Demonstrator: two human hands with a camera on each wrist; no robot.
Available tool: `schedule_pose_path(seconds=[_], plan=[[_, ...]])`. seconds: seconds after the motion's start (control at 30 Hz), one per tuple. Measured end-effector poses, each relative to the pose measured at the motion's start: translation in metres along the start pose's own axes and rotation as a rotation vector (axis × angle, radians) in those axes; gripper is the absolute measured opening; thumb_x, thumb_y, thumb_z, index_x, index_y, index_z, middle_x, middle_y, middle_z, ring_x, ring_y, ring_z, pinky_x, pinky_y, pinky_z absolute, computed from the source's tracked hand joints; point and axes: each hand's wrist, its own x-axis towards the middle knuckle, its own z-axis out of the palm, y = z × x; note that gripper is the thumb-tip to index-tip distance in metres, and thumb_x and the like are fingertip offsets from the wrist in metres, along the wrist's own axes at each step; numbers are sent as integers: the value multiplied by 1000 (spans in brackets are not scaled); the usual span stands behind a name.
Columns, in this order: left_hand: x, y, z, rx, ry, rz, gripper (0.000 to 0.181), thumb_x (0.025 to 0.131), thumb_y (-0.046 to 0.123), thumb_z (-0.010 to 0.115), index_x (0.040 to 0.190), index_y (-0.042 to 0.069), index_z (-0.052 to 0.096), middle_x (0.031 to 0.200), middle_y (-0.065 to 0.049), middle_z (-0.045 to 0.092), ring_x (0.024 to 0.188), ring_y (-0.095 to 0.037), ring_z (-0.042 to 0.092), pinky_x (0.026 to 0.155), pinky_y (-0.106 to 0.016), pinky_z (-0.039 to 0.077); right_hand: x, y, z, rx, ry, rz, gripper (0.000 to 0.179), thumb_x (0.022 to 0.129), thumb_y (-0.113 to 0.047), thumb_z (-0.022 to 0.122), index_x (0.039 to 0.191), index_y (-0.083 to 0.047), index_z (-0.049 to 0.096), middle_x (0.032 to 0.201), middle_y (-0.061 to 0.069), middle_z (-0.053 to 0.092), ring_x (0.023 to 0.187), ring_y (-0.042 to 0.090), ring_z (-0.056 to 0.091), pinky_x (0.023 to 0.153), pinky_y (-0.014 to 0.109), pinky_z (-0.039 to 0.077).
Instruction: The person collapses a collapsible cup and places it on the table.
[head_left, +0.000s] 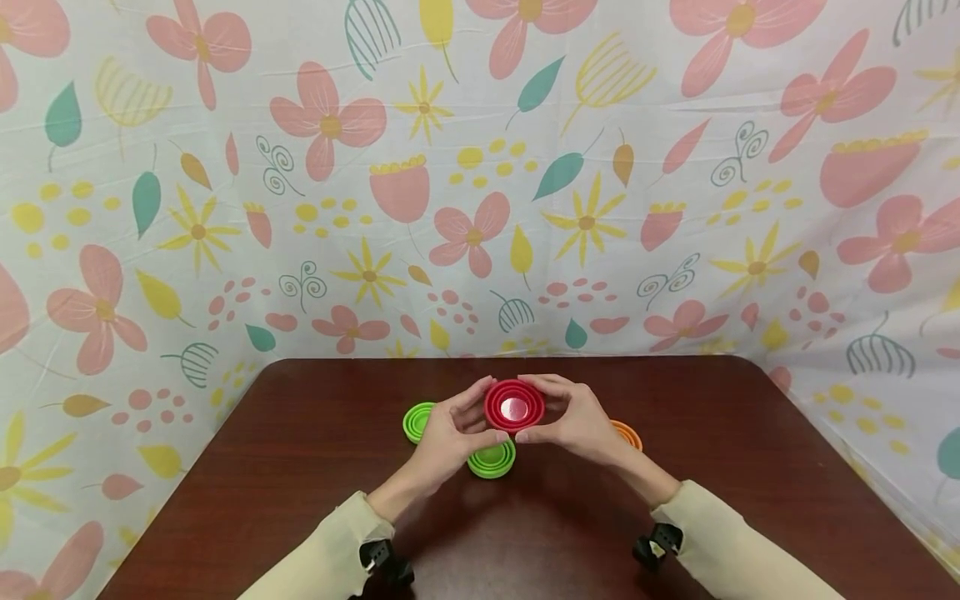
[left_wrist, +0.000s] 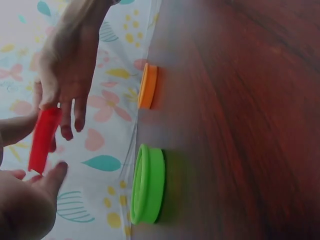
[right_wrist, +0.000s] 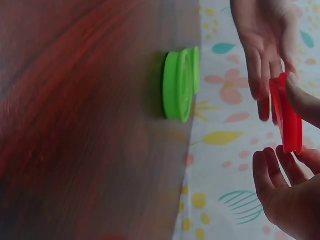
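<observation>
A red collapsible cup (head_left: 514,406), pressed flat into concentric rings, is held up above the table between both hands. My left hand (head_left: 442,433) pinches its left rim between thumb and fingers. From the other side my right hand (head_left: 581,421) pinches the right rim the same way. Seen edge-on in the left wrist view, the red cup (left_wrist: 44,140) is a thin disc. Below the hands a flat green cup (head_left: 491,461) lies on the table. Another green cup (head_left: 417,422) is partly hidden behind the left hand, and an orange cup (head_left: 627,434) behind the right wrist.
The dark brown wooden table (head_left: 315,500) has rounded far corners. Right behind it hangs a white cloth (head_left: 465,108) with flowers and leaves. A sliver of something red shows at the bottom edge of the right wrist view.
</observation>
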Motion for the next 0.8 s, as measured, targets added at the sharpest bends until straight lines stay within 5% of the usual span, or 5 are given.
schedule_pose_path(seconds=[0.37, 0.8], plan=[[7, -7, -8, 231, 65, -48, 79, 89, -2, 82, 158, 0, 44, 159, -18, 48, 144, -32, 49, 114, -45, 45, 17, 27, -3, -81, -7, 214, 77, 80, -16, 94, 148, -1, 60, 146, 17, 60, 114, 31, 69, 94, 38, 61], [16, -17, -15, 329, 79, -116, 76, 91, 5, 82, 158, 1, 45, 157, -18, 49, 143, -35, 49, 115, -49, 42, 31, 54, -3, -103, -43, 302, 77, 81, -18, 94, 146, 3, 59, 140, 19, 65, 118, 30, 67, 95, 38, 59]])
